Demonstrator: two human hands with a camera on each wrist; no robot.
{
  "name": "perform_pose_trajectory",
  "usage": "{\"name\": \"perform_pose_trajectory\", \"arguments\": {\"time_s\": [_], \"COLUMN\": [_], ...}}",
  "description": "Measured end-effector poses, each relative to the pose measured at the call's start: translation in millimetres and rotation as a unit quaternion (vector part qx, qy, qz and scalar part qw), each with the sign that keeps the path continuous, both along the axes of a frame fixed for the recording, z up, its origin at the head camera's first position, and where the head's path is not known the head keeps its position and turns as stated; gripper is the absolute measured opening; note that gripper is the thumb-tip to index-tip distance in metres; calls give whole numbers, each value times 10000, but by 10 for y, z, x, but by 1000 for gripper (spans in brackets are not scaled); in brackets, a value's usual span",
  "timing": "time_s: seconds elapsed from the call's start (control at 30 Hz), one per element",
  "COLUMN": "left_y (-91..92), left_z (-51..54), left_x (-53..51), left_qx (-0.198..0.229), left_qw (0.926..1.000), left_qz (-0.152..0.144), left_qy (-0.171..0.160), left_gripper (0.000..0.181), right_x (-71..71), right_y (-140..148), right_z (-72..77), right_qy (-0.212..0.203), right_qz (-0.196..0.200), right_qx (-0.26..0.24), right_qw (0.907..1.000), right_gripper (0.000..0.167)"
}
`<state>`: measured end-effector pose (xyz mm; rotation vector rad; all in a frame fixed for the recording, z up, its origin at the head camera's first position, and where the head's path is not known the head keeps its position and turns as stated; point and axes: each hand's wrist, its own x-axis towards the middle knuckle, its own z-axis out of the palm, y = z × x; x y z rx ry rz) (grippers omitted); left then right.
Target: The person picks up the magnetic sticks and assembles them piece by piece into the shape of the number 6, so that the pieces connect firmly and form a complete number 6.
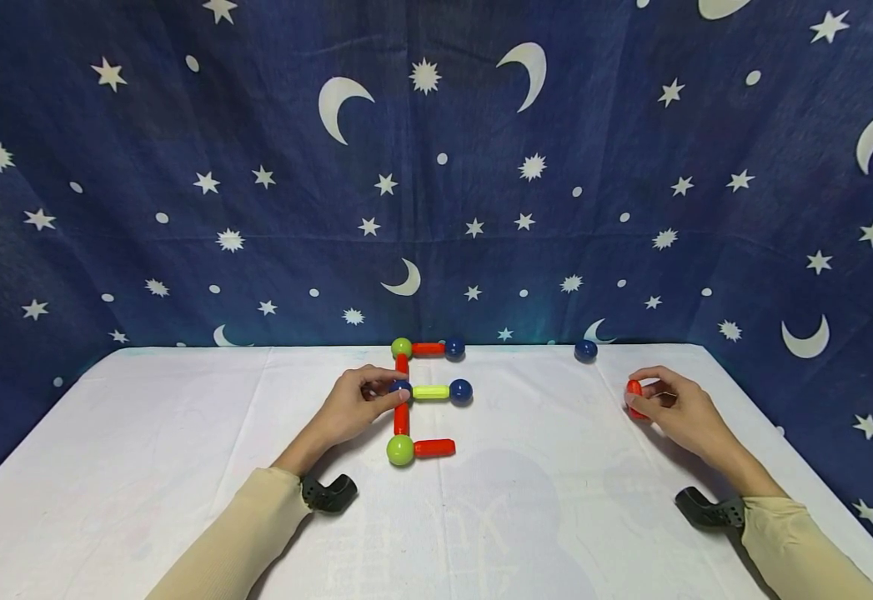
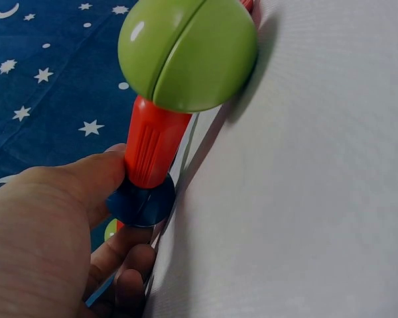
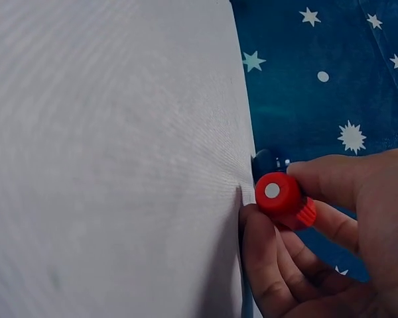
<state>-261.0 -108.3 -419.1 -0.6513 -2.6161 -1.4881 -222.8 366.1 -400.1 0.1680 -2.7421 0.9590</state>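
My left hand (image 1: 351, 404) pinches a blue ball (image 2: 142, 207) between thumb and fingers. That ball sits midway along a column of red rods (image 1: 402, 419), with a green ball (image 1: 400, 451) at the near end and another green ball (image 1: 402, 347) at the far end. From the column, three arms point right: a far red rod (image 1: 428, 349) ending in a blue ball (image 1: 454, 348), a yellow rod (image 1: 431, 392) ending in a blue ball (image 1: 461, 392), and a near red rod (image 1: 434, 448) with a bare end. Well to the right, my right hand (image 1: 679, 408) pinches a loose red rod (image 3: 278, 193).
Near the table's back edge, a single blue ball (image 1: 585, 351) lies between the assembled shape and my right hand. A white cloth (image 1: 541, 517) covers the table. Behind it hangs a dark blue curtain (image 1: 466, 192) with stars and moons.
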Motion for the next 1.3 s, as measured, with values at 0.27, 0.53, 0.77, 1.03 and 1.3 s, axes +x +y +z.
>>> {"name": "perform_pose_trajectory", "arguments": {"time_s": [0.27, 0.53, 0.77, 1.03, 1.3], "left_y": [4, 4, 7, -3, 5], "left_z": [4, 3, 2, 2, 6], "left_x": [14, 15, 12, 2, -1], "left_qx": [-8, 16, 7, -4, 4], "left_qw": [10000, 10000, 10000, 10000, 10000], "left_qz": [39, 37, 13, 44, 38], "left_qy": [-37, -60, -33, -47, -30], "left_gripper": [30, 30, 31, 30, 30], "right_x": [-5, 24, 20, 6, -16], "right_y": [7, 17, 3, -110, -359], "right_z": [10, 9, 3, 54, 85], "right_qy": [-7, -56, -238, -782, -1062], "right_qz": [48, 307, 372, 626, 1110], "right_qx": [-82, -441, -713, -1230, -1508], "right_qw": [10000, 9985, 9965, 9873, 9765], "right_gripper": [37, 38, 42, 50, 47]}}
